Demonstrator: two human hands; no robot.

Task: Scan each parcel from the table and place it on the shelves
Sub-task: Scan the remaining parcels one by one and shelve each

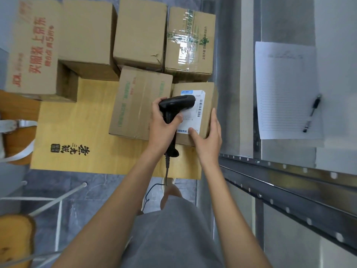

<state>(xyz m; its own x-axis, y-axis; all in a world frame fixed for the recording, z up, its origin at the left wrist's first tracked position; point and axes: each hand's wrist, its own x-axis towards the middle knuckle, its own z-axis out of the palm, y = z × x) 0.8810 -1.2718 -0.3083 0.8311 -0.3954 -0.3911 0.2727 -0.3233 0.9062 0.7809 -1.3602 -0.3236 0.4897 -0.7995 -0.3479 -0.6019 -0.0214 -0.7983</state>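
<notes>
Grey stone-patterned floor tiles surround the pale wooden table point(77, 132) we are looking down on, its top printed with dark characters and crowded with brown cardboard boxes. We see the small brown cardboard parcel with a white shipping label point(209, 105) sitting at the table's right edge, touching a longer tape-sealed brown carton with faint green print point(135, 101) on its left. Our left hand point(162, 128) has its fingers curled round the handle of the black handheld barcode scanner point(177, 105), whose head hovers over the label, its dark cable point(152, 190) trailing down toward the floor. Our right hand point(208, 136) clasps the parcel's near right corner, thumb pressed on the label and fingers lying along the box's right side. Behind stand a tall carton with red printed characters point(32, 47), two plain brown cartons and one wrapped in clear tape point(190, 41). To the right, a lined white sheet point(286, 89) with a black pen point(312, 113) on it lies on a grey metal shelf point(289, 182).
</notes>
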